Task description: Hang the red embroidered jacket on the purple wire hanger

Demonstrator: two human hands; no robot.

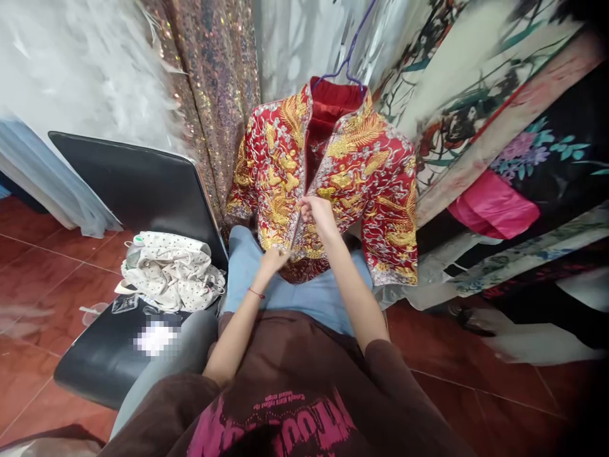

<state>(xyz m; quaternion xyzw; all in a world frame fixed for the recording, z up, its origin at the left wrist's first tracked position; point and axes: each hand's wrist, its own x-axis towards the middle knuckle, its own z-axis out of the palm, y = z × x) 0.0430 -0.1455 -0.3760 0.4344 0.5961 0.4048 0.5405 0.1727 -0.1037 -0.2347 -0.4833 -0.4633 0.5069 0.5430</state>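
A red jacket (349,171) with gold and silver embroidery hangs upright in front of me on a purple hanger (349,60). Its collar and upper front stand apart, while the two front edges meet lower down. My right hand (316,212) is closed at the front opening, about mid-chest on the jacket; its fingers hide any zip pull there. Lower and to the left, my left hand (276,259) pinches the front edge near the hem. Between the hands the front seam runs taut in a slanting line.
At the left, a black chair (95,365) holds a bundle of dotted white cloth (174,270) and small packets. A sequinned curtain (209,82) hangs behind it. Floral garments (523,146) crowd the right side. Red tiles (451,355) cover the floor.
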